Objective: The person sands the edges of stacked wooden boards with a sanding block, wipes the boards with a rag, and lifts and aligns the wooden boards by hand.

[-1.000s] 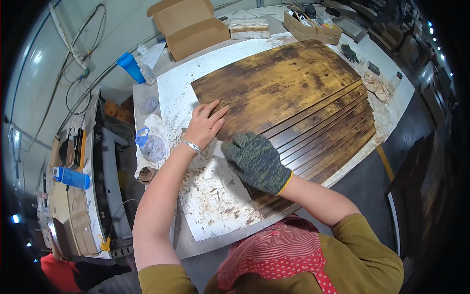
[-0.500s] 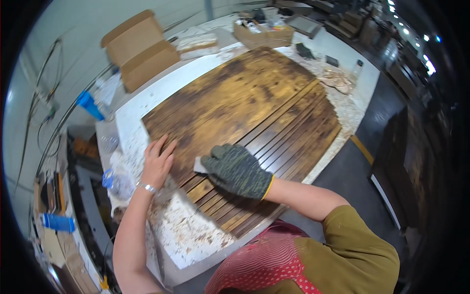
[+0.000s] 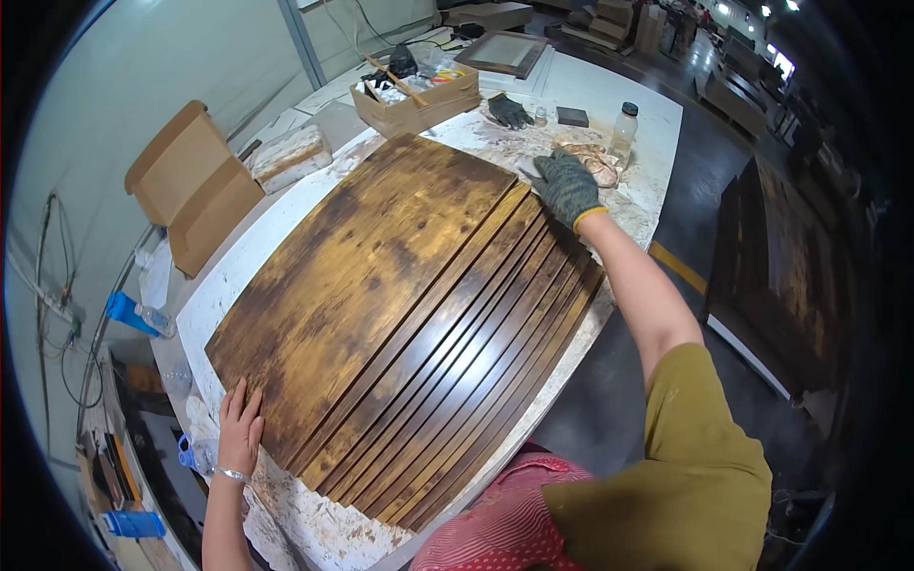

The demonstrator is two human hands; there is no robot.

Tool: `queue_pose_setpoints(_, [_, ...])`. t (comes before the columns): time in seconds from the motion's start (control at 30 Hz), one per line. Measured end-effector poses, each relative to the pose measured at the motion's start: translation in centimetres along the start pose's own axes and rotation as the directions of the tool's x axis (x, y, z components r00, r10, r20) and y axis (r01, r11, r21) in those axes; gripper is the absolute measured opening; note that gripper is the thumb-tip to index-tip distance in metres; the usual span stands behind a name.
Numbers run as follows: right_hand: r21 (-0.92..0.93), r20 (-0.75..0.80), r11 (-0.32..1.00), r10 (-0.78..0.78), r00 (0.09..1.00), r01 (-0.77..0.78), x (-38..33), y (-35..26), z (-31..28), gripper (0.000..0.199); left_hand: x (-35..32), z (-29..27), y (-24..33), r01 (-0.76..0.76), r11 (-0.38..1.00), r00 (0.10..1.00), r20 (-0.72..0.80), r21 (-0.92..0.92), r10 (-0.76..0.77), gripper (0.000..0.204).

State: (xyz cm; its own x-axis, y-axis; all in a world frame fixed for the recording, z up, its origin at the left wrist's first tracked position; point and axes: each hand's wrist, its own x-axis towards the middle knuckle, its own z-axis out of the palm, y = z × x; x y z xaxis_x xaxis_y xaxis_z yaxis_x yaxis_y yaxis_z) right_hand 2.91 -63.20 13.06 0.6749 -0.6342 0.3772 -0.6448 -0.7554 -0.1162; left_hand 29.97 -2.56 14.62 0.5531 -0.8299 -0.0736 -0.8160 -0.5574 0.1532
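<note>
Brown wood-grain boards lie in a fanned stack, the top board (image 3: pixel 352 257) fully showing and the lower ones showing as stepped strips toward my body. My left hand (image 3: pixel 242 428), bare with a bracelet at the wrist, lies with outstretched fingers on the top board's near left corner. At the far right end of the stack, my right hand (image 3: pixel 566 183) wears a dark green knit glove with a yellow cuff. Its fingers close on a small white pad (image 3: pixel 526 167) at the boards' edge; the glove covers most of the pad.
Under the stack is a stained white table (image 3: pixel 657 128). Behind stand an open cardboard box (image 3: pixel 195 186) and a carton of supplies (image 3: pixel 419 109). Beyond my right hand are a spare glove (image 3: pixel 509 111), a dark block (image 3: pixel 572 117), a crumpled cloth (image 3: pixel 600 167) and a jar (image 3: pixel 624 133).
My right hand has moved with the white pad from the boards' near left end to their far right end. My left hand stays on the near left corner while the view has shifted.
</note>
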Motion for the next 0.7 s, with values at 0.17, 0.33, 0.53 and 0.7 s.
queue_pose_setpoints(0.17, [0.266, 0.029, 0.959, 0.097, 0.995, -0.101, 0.3, 5.5, -0.3, 0.052, 0.0, -0.7, 0.4, 0.028, 1.000, 0.999, 0.037, 0.005, -0.028, 0.046])
queue_pose_setpoints(0.33, [0.478, -0.011, 0.838, 0.305, 0.952, -0.262, -6.7, 8.1, -3.0, 0.050, 0.7, -0.8, 1.1, 0.077, 0.994, 0.997, 0.016, -0.079, -0.076, 0.046])
queue_pose_setpoints(0.53, [0.398, 0.048, 0.887, 0.236, 0.970, -0.236, -16.9, 6.9, -3.5, 0.037, 0.7, 2.6, 1.8, 0.171, 0.985, 0.978, -0.120, -0.018, -0.172, 0.052])
queue_pose_setpoints(0.7, [0.373, 0.065, 0.922, 0.085, 0.994, -0.103, -21.6, 5.7, -3.2, 0.040, 0.5, 3.2, 0.9, 0.113, 0.993, 0.984, -0.141, 0.020, -0.109, 0.055])
